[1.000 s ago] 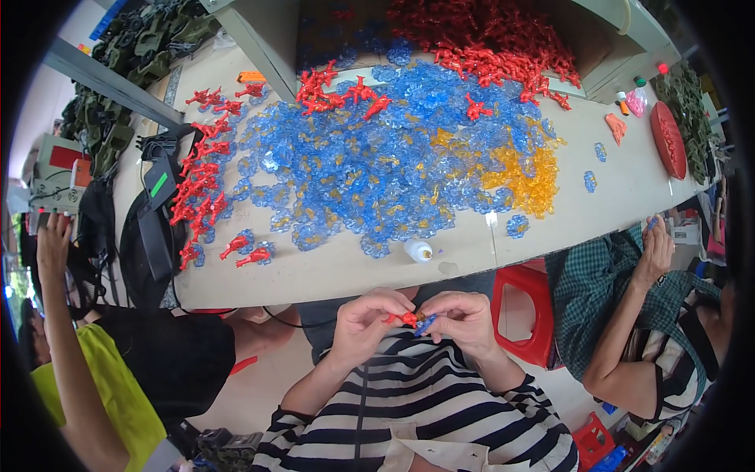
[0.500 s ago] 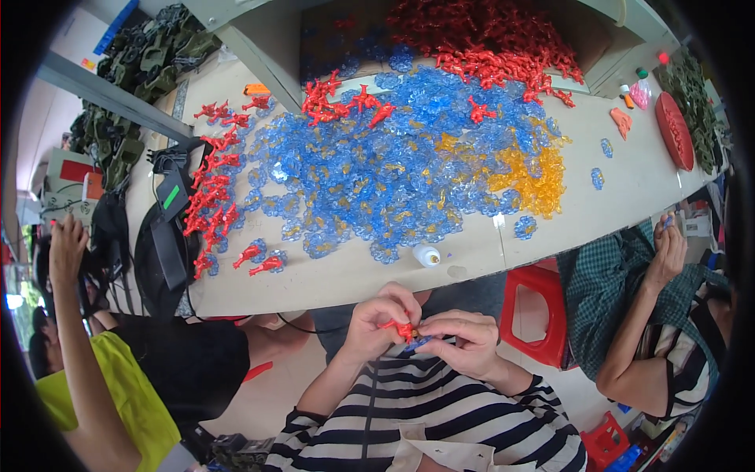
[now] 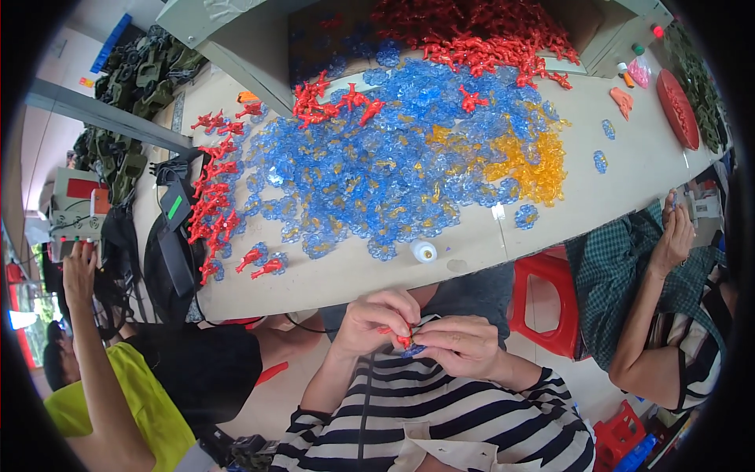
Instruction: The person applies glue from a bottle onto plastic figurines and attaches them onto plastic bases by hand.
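The left hand [image 3: 371,324] has its grip clamped on a small red figure [image 3: 405,341], while the right hand [image 3: 465,346] pinches a blue piece [image 3: 412,352] up against it, both in front of the striped shirt [image 3: 425,401] and just off the near edge of the desk [image 3: 484,245]. Fingers cover most of the pair, so I can't really tell whether the parts are joined. A white bottle [image 3: 423,251] stands near that edge, before a wide heap of blue pieces [image 3: 354,177] (amber ones [image 3: 544,157] gather at its right)
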Tool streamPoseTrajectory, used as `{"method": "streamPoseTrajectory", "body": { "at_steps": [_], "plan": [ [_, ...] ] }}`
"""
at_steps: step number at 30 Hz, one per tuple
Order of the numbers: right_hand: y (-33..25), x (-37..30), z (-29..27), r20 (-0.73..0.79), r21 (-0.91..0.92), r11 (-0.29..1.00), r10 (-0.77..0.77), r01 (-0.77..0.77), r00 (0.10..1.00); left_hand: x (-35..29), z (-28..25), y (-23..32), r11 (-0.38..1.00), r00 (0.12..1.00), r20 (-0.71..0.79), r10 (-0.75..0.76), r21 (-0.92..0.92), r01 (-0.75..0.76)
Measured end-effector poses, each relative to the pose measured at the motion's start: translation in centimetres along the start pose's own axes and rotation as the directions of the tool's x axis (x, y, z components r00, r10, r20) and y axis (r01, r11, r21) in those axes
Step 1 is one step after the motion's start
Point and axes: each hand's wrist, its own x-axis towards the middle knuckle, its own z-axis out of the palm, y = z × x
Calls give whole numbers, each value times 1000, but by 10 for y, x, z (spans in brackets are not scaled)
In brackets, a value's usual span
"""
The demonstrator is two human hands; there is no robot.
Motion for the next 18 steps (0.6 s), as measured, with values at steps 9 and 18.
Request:
{"method": "streamPoseTrajectory", "body": {
  "at_steps": [9,18],
  "plan": [
    [9,4,0,9,111,994,0,-1,1000,1,3,10,981,998,-5,57,186,-56],
    [10,14,18,75,215,976,4,-20,997,-14,0,32,955,996,-53,75,290,-56]
  ]
}}
